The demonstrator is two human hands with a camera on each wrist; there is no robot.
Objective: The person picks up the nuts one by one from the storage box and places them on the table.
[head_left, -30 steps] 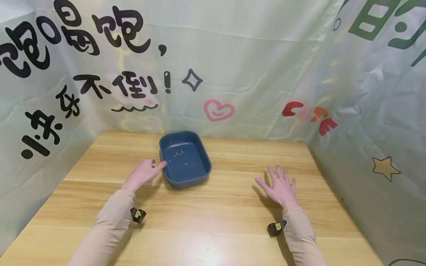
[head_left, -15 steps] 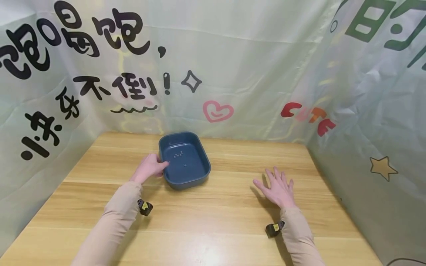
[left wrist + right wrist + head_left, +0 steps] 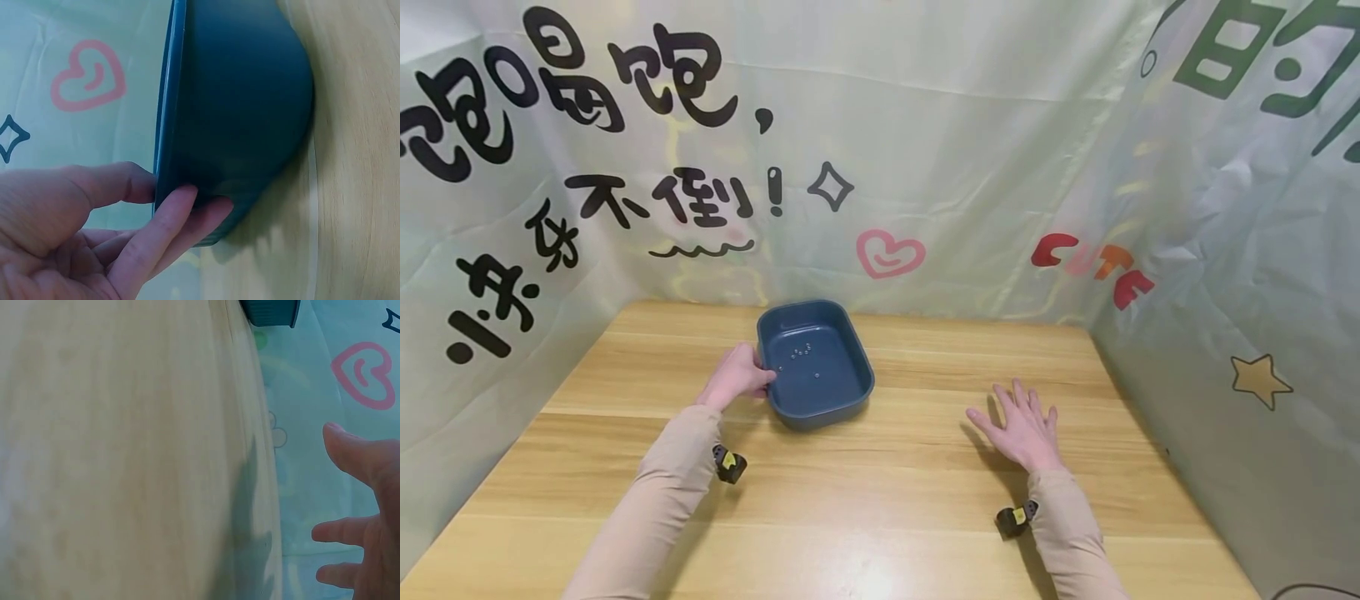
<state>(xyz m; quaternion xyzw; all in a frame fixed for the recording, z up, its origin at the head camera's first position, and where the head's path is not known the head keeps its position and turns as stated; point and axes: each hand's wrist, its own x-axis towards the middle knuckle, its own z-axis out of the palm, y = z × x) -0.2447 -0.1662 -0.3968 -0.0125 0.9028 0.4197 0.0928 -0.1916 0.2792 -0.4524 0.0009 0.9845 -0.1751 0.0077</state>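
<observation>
A dark blue, rounded rectangular basin [image 3: 827, 392] stands on the wooden table, left of centre near the back. Several small dots, perhaps holes or beads, show on its floor. My left hand [image 3: 739, 377] pinches the basin's left wall, thumb over the rim and fingers against the outside. The left wrist view shows that grip close up, fingertips [image 3: 184, 194] on the basin's outer wall [image 3: 244, 94]. My right hand [image 3: 1021, 429] hovers over the right part of the table, fingers spread and holding nothing. A corner of the basin [image 3: 272, 311] shows at the top of the right wrist view.
Pale printed cloth [image 3: 970, 183] with lettering, a heart and a star hangs behind and at both sides of the wooden table [image 3: 880, 492]. A small black camera sits on each sleeve at the wrist. A dark cable [image 3: 1311, 587] lies at the lower right corner.
My left hand has moved slightly right and forward, from an extended thumb at the rim to a pinch on the basin's wall. The right hand and the basin hold nearly the same place.
</observation>
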